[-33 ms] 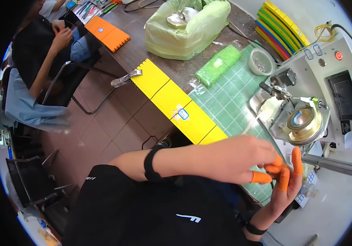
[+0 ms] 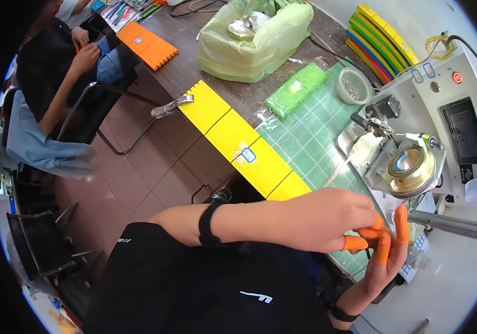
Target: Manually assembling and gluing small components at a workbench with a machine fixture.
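Observation:
My left hand (image 2: 330, 220) reaches across from the left, its finger and thumb closed in a pinch, with orange finger cots on the tips. It meets my right hand (image 2: 384, 264), which comes up from below. Two of the right hand's fingers in orange cots show, one pointing upward and one bent toward the left fingertips. Whatever sits between the two hands is tiny and hidden by the fingers. A thin dark piece shows just below the left thumb. Beneath and behind the hands lies a green gridded cutting mat (image 2: 305, 147).
Along the table's front edge runs a yellow segmented strip (image 2: 224, 128), held by a metal clamp (image 2: 171, 106). Beyond it are a bag-lined box (image 2: 249, 55), a green bubble-wrap packet (image 2: 297, 89) and a bowl of small parts (image 2: 354, 85). A machine (image 2: 408, 161) with a round spool stands at right.
My hands stay together, with the left wrist shifted very slightly and the fingers a little lower. At far left, another person's hands have moved slightly.

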Tool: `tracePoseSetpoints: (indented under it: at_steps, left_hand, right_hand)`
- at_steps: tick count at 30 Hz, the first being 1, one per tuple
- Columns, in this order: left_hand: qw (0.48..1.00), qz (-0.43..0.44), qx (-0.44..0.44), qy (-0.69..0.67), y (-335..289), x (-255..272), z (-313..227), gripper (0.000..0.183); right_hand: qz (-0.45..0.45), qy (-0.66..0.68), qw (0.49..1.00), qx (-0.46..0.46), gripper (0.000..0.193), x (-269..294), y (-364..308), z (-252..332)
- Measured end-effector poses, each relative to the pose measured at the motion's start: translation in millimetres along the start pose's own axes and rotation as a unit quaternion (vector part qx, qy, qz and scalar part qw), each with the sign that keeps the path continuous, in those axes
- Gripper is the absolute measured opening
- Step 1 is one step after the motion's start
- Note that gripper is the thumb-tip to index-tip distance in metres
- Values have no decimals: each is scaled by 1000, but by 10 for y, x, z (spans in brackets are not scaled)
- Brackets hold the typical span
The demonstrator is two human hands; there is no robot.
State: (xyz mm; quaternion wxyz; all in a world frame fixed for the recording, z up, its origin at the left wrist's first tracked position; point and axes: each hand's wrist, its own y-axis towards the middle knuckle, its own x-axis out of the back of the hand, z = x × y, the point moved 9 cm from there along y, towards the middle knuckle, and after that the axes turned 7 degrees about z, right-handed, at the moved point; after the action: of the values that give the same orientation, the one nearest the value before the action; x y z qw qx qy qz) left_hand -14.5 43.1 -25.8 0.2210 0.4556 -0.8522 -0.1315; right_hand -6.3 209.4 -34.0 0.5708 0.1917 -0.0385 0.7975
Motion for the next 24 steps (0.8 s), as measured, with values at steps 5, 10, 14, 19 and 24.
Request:
tracePoseSetpoints:
  at_steps: [5,10,14,19,24]
  left_hand:
    - [997,-25,-14,-65,106,-297,22,15]
    - [986,59,38,-149,164,-627,101,11]
    - [981,109,2,-159,241,-668,53,25]
    - [994,91,30,-56,447,-321,204,36]
    - [987,38,126,-88,174,-42,260,16]
  right_hand:
    - [58,85,994,22,71,-129,-252,293]
    - [51,104,993,-26,90,91,-489,131]
    - [143,3,989,-26,71,204,-414,326]
    - [-24,-259,965,-21,33,1074,-127,767]
    - [-303,-408,858,78,26,1926,-56,1294]
